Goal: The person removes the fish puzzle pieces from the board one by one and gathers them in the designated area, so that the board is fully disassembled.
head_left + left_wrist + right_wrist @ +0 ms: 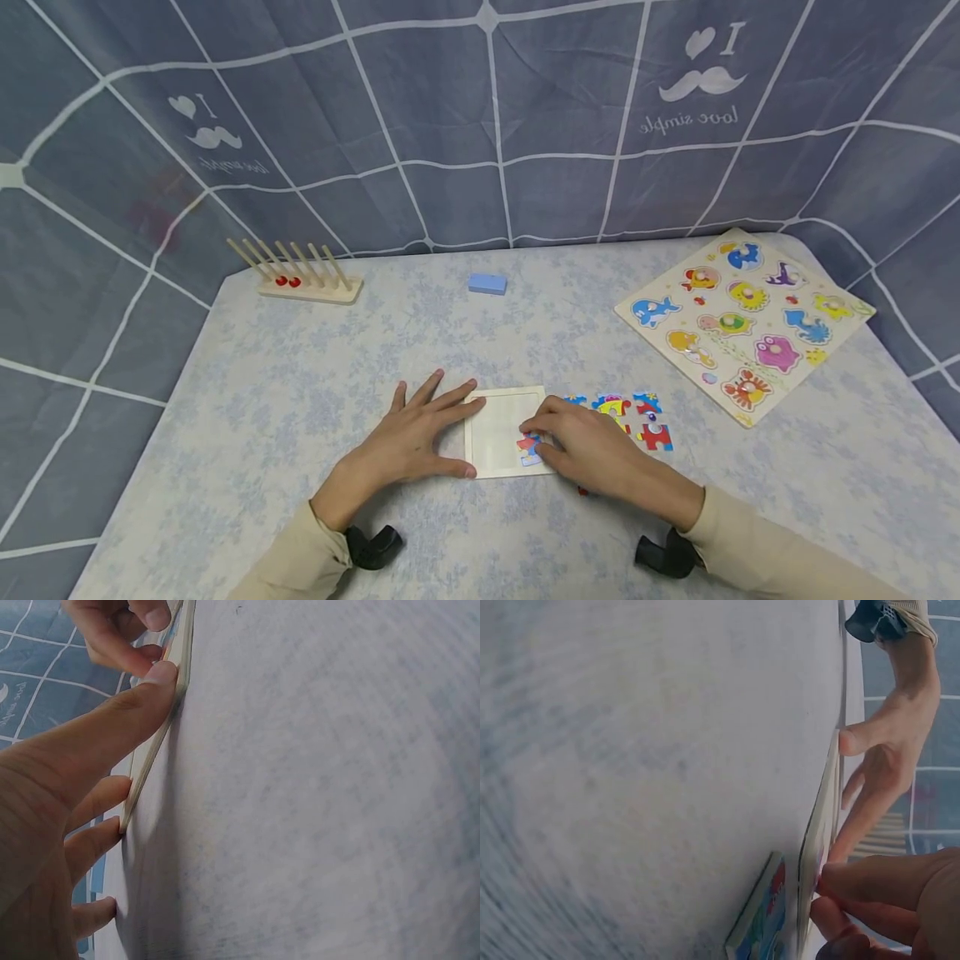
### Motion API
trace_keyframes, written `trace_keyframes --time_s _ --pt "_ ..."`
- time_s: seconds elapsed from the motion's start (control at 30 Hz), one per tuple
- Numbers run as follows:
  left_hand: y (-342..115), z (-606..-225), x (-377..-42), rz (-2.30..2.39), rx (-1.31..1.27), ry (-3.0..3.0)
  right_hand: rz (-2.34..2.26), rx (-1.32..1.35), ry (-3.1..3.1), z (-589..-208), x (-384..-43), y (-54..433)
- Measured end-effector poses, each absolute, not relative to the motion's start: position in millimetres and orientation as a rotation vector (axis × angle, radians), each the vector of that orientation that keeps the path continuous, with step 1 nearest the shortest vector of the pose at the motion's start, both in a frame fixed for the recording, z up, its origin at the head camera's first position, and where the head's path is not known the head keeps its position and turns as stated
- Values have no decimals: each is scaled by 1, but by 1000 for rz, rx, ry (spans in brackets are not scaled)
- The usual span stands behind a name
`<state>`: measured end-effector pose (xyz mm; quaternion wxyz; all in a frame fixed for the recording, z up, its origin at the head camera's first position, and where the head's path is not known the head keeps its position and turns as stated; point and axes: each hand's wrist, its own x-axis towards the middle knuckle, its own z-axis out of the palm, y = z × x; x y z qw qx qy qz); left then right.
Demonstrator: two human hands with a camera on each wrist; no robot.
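A shallow wooden puzzle tray (491, 433) with a raised rim lies on the table in front of the person. At its left edge is the left hand (408, 437), fingers spread, with thumb and fingertips against the rim. The right hand (592, 446) reaches over the tray's right side and pinches a jigsaw piece (528, 452) with red and blue print at the tray's lower right corner. In the right wrist view, its thumb and fingers (870, 881) come together at the rim, largely covering that piece. Beside the tray lies a loose jigsaw piece (763, 919).
Several loose jigsaw pieces (655, 437) lie right of the tray, partly behind the right hand. A sea-animal peg board (720, 333) is at the right. A blue block (487, 284) sits at the back. A wooden peg stand (322, 287) with red beads stands back left.
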<state>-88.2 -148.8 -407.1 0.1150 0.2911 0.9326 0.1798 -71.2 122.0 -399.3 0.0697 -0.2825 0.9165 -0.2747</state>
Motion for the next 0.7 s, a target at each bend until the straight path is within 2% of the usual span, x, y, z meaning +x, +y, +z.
trace_keyframes --time_s 0.33,0.7 --pt "-148 -407 -87 543 844 2730 -879 -713 2770 -399 -70 119" --pt "-148 -407 -88 525 838 2739 -1253 -628 2465 -400 -69 127"
